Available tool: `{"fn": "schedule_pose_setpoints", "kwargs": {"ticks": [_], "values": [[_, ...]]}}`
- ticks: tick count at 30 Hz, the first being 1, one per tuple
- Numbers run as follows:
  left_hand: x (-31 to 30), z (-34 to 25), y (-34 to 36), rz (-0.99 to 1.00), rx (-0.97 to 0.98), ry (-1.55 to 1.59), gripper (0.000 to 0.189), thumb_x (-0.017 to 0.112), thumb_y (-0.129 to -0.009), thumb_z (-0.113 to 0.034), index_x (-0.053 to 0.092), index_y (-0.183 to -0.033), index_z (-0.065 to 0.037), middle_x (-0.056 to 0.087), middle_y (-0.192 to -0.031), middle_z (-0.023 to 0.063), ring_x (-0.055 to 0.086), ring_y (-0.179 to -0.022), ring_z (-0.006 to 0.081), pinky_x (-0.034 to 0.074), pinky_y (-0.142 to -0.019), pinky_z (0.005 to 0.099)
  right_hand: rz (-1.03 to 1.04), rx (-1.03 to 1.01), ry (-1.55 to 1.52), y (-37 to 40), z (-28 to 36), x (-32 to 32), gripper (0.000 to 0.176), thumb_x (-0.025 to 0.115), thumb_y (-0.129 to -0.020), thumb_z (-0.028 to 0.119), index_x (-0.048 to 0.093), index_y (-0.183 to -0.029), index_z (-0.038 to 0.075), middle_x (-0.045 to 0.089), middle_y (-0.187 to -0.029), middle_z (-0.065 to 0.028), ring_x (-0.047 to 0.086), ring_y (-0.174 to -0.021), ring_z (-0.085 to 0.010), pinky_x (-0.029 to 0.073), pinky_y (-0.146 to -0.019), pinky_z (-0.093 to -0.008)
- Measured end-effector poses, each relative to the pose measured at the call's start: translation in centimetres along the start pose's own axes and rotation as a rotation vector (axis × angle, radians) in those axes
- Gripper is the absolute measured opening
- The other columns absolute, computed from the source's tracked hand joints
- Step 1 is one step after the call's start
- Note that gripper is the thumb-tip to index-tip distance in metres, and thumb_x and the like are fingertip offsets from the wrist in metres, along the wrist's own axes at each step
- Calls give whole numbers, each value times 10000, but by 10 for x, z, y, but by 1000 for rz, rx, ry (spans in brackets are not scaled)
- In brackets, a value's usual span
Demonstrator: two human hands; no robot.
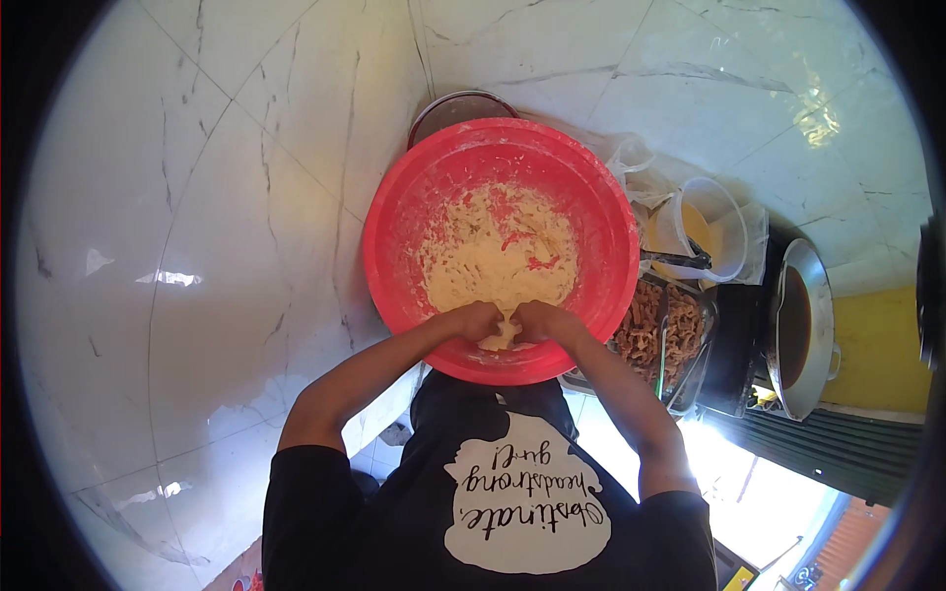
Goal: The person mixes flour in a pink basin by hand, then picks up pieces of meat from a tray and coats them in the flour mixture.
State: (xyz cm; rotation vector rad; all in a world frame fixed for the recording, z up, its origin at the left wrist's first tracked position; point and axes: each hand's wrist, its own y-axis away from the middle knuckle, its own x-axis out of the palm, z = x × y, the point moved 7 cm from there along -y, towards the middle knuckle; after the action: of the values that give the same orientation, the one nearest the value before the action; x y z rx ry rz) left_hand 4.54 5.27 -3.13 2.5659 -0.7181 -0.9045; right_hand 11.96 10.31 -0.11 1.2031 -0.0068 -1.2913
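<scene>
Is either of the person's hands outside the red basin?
No: the left hand and right hand are both inside the red basin, at the pale mixture.

Downward head view (basin (605,246) central)

This looks like a kitchen, judging by the glossy white, grey-veined tiled walls (246,197), the round red plastic basin (394,227) of pale floury dough (463,271), and, beyond its right edge, a wide round metal pan (821,315) of brown liquid (794,325).
</scene>
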Motion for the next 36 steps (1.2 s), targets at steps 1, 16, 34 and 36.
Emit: {"fn": "schedule_pose_setpoints", "kwargs": {"ticks": [1,16,34,36], "values": [[-3,-1,0,0,1,0,310,626,-729,-196,605,-982,-18,620,-836,193,608,-810,292,457,-716,364,0,1,0,0,-1,-2,474,729,-643,301,614,-1017,35,617,-992,-157,584,-937,-296,463,-812,-345],[-27,9,27,118,-164,790,222,529,-868,-164,575,-980,23,589,-766,25,558,-708,91,467,-662,240,-178,-83,-233,13,3,-42,469,745,-627,230,609,-1006,-10,637,-906,-167,613,-865,-259,470,-761,-313],[-50,-2,9,-487,94,-327,484,680,-656,-168,548,-1105,-47,472,-1121,233,504,-980,387,451,-827,385,-215,33,332,-5,19,-8,503,504,-783,156,396,-1272,105,275,-1381,-151,340,-1231,-320,377,-924,-442],[-28,-10,10,-245,29,-340,514,699,-628,-192,537,-1076,0,523,-1060,216,522,-960,355,425,-853,371,-247,58,352,0,22,2,492,520,-781,190,419,-1256,107,345,-1342,-151,382,-1205,-308,374,-931,-430]]}}
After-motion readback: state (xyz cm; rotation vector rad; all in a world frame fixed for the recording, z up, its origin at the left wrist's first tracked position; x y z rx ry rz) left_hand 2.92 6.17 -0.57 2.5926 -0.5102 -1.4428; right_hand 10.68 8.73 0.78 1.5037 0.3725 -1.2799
